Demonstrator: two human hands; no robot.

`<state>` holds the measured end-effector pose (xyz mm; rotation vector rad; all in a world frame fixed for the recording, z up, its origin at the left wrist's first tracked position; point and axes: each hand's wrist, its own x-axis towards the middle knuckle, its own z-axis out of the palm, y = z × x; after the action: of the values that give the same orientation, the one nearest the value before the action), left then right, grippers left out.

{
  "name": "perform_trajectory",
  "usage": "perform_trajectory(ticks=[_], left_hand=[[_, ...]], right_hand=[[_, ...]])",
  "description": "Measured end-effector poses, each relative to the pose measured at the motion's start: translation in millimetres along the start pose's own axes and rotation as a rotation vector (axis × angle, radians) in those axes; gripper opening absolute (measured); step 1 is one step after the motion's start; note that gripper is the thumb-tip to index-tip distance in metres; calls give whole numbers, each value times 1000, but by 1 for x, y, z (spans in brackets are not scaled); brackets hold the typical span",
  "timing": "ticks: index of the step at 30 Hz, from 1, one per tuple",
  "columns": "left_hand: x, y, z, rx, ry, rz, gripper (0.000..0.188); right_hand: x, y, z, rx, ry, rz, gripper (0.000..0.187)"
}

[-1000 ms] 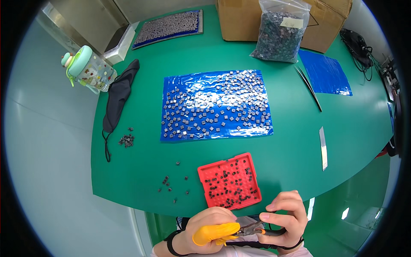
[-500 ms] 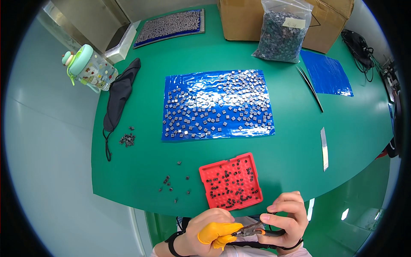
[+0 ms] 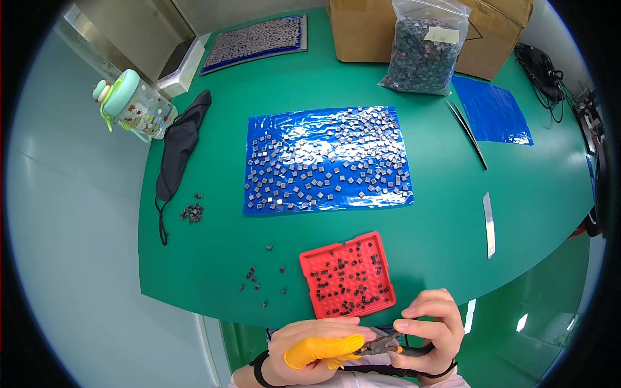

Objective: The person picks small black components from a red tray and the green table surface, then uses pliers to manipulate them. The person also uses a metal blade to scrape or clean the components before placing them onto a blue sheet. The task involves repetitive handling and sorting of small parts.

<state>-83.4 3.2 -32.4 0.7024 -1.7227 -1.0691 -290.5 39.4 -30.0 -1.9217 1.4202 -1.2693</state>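
Note:
My right hand grips a pair of pliers with dark handles marked with orange. Their jaws point left, right up against my left hand. Yellow finger covers wrap the thumb and a fingertip of that hand, and these are pressed together by the jaw tips. Whatever lies between them is hidden. Just beyond both hands rests a red tray, holding many small dark pieces scattered over its dimpled floor.
Loose dark bits and a small heap lie left. Behind the tray is a blue sheet dotted with metallic squares. Tweezers, a thin strip, a filled plastic bag, a carton and a bottle surround it.
My left hand has shifted slightly left, and its fingers have straightened out over the pliers' jaws. The pliers stay in my right hand, whose fingers have barely moved.

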Motion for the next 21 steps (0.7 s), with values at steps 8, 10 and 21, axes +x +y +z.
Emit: perform_trajectory(ticks=[8, 10, 21], left_hand=[[-7, -9, 2, 42, -1, 17, 21], [-8, -7, 7, -104, 139, -44, 21], [0, 6, -10, -281, -30, -260, 29]], right_hand=[[2, 1, -2, -50, -4, -29, 44], [3, 1, -2, -45, 5, -33, 44], [5, 1, 0, 47, -9, -2, 44]])
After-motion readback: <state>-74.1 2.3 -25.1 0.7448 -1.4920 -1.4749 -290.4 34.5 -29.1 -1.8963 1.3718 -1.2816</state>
